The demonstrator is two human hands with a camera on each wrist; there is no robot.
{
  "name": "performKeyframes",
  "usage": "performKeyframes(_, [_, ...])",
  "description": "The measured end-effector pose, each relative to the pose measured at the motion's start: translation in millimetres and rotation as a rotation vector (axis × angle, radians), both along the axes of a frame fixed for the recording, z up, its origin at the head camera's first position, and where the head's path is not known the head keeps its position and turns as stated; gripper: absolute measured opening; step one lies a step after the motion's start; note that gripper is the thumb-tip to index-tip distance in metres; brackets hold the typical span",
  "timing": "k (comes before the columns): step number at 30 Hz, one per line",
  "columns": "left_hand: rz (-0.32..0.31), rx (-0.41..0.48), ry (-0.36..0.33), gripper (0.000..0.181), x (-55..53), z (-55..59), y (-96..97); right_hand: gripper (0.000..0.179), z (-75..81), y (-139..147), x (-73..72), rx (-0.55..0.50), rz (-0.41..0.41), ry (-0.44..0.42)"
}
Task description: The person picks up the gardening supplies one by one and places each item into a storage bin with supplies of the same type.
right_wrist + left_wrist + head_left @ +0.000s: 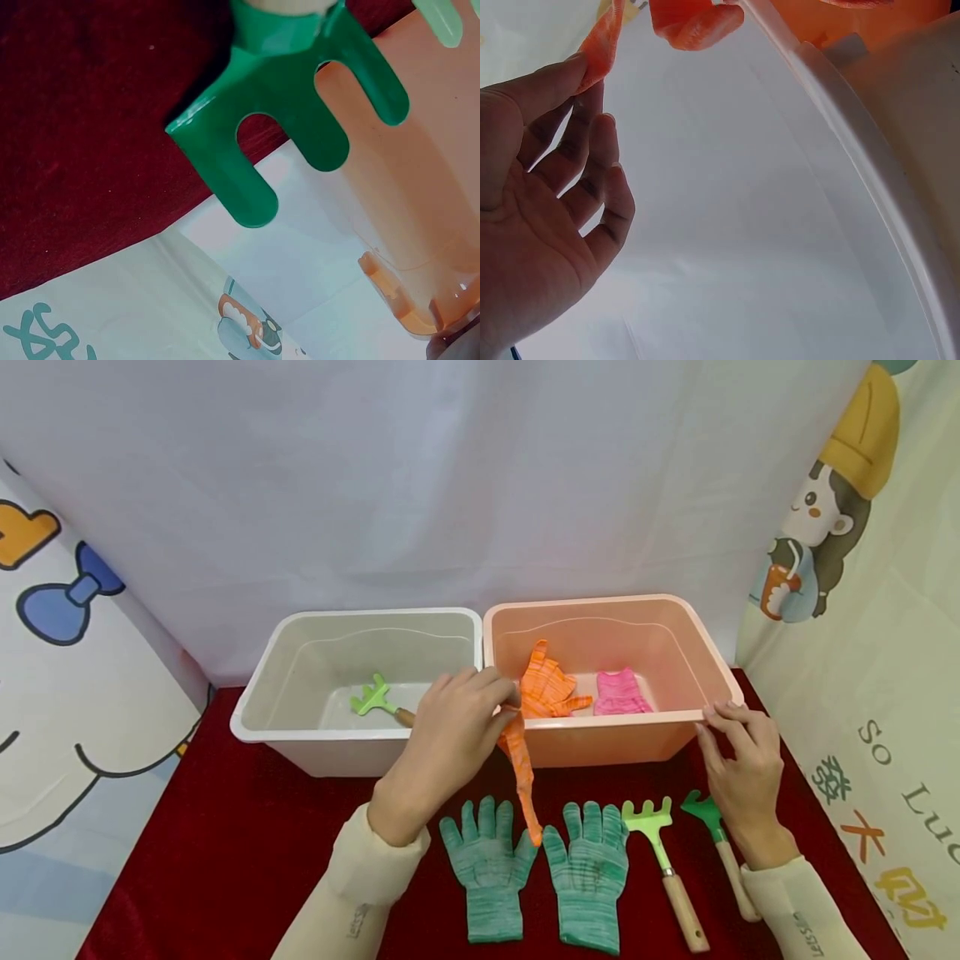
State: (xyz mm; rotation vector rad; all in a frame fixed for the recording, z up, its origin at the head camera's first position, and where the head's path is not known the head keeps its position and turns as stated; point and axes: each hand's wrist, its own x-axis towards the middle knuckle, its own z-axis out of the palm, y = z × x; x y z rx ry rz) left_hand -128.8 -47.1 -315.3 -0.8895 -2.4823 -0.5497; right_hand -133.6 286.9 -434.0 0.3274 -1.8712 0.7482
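Observation:
My left hand (461, 714) pinches an orange glove (521, 768) between thumb and fingertips, in front of where the two bins meet. The glove dangles in a narrow strip toward the table; in the left wrist view its orange cloth (600, 52) is bunched at the fingertips. At the front right corner of the peach bin (600, 722), my right hand (746, 768) grips the rim with fingers and thumb. Inside that bin lie another orange glove (546, 685) and a pink glove (621, 692), partly hidden by the front wall.
Left of it stands a whitish bin (300, 737) with a light-green hand rake (372, 695) inside. On the red cloth lie two green gloves (491, 852), a light-green rake (678, 902) and a dark-green rake (277, 97). A pale curtain (450, 485) hangs behind.

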Motion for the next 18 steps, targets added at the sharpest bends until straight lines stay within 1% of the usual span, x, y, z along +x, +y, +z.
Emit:
performKeyframes(3, [-0.01, 0.003, -0.004, 0.008, -2.2, 2.5, 1.1, 0.031, -11.4, 9.3, -5.1, 0.008, 0.004, -0.012])
performKeyframes(6, [-0.016, 0.0, 0.011, 0.007, -4.5, 4.5, 2.3, 0.022, -16.6, 14.9, -7.8, 0.012, 0.016, -0.019])
performKeyframes(11, [-0.022, -0.004, 0.027, 0.007, -7.4, 6.4, 4.1, 0.02, -17.1, 16.0, -8.2, 0.015, 0.041, -0.025])
performKeyframes(18, [-0.019, 0.007, 0.03, 0.007, -6.7, 9.8, 6.8, 0.019, -17.3, 16.2, -7.7, 0.013, 0.032, -0.027])
